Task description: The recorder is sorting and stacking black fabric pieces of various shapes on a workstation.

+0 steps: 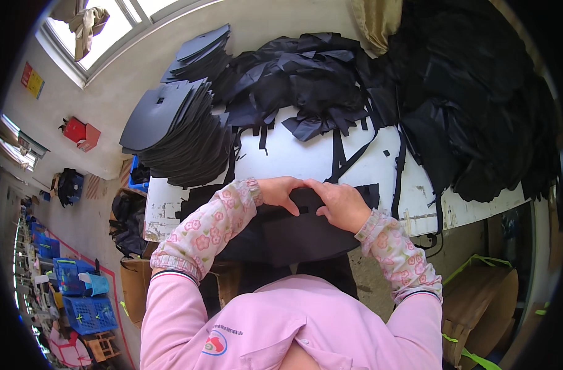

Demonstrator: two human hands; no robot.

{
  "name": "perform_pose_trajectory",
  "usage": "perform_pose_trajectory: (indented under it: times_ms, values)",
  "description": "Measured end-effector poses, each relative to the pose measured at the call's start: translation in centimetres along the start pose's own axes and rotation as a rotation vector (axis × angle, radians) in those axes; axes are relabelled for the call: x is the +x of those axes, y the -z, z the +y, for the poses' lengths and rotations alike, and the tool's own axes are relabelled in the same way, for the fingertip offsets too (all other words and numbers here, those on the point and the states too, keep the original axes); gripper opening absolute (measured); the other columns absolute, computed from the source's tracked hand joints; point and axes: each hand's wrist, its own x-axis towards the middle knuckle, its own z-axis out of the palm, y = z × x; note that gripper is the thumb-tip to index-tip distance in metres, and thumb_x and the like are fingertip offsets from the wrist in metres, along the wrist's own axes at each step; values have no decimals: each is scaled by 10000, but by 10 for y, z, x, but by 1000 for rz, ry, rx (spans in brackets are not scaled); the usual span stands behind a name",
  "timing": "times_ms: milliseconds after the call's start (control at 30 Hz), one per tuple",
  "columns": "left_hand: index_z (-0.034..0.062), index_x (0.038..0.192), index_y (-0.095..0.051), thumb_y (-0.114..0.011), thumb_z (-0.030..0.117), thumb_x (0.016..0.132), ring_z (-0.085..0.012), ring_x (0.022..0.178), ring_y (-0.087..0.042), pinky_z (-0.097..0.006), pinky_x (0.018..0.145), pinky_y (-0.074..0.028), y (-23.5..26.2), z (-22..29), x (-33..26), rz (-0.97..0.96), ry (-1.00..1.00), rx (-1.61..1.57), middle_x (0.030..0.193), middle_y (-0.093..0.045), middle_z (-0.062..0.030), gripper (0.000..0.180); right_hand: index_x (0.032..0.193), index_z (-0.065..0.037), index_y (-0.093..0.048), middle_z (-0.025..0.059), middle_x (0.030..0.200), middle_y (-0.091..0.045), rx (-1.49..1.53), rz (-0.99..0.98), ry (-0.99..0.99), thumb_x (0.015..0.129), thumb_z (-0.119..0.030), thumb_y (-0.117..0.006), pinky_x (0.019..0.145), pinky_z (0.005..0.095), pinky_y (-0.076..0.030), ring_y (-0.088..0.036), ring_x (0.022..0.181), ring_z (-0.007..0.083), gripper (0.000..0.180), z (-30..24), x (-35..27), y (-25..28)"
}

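Observation:
My left hand [280, 190] and my right hand [342, 203] meet at the upper edge of a black panel [284, 237], at the near side of the white table [266, 163]. Thumbs rest on the panel's near face while the other fingers curl over its edge, their tips partly hidden. Between the thumbs a small dark slot shows in the panel. Its lower part hangs past the table edge, toward my body. Black fabric sticks out beyond it on both sides, by my left sleeve and right wrist.
Tall stacks of dark grey sheets [176, 132] stand at the table's left. A heap of black fabric pieces [300, 74] lies at the back, and a larger black pile [472, 105] fills the right. Straps [355, 157] trail across the tabletop. A cardboard box [482, 302] stands below right.

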Motion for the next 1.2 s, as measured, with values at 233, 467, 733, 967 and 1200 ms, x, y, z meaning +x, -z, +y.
perform_pose_trajectory:
  times_ms: [233, 467, 733, 967, 1200]
  values:
    - [8, 1370, -504, -823, 28, 721, -131, 1158, -547, -287, 1041, -416, -10, -3, -1, 60, -95, -123, 1262, -626, -62, 723, 1315, -101, -515, 95, 881, -646, -136, 89, 25, 713, -103, -772, 699, 407, -508, -647, 786, 298, 654, -2, -4, -11]
    - [24, 1397, -472, -817, 14, 719, -125, 1224, -491, -299, 1076, -382, -9, -16, 1, 72, -138, -198, 1343, -558, -56, 761, 1286, -105, -548, 59, 814, -638, -253, 153, 39, 749, -88, -704, 692, 377, -486, -650, 737, 248, 560, -12, -3, -11]
    - [51, 1396, -444, -831, 157, 739, -327, 1290, -486, -431, 1114, -358, -22, 1, 4, 509, -56, 102, 1395, -501, -166, 770, 1215, -95, -563, 55, 800, -636, -325, 173, 6, 790, -85, -649, 707, 373, -492, -652, 743, 245, 434, 1, 0, -24]
    - [56, 1497, -350, -689, 522, 824, -383, 1466, -261, -585, 1171, -191, -97, -12, -9, 449, -173, 885, 1559, -311, -211, 886, 1125, -113, -646, 116, 1041, -620, 8, 143, -143, 753, -250, -792, 845, 426, -504, -605, 1029, 317, 422, 86, 20, -17]
    - [70, 1532, -297, -568, 639, 869, -383, 1479, -221, -602, 1172, -134, -117, -33, -5, 427, -96, 875, 1586, -264, -203, 915, 1203, -153, -684, 161, 1513, -386, -157, 255, -702, 810, -288, -770, 1125, 478, -332, -307, 1423, 368, 425, 246, 81, 30]
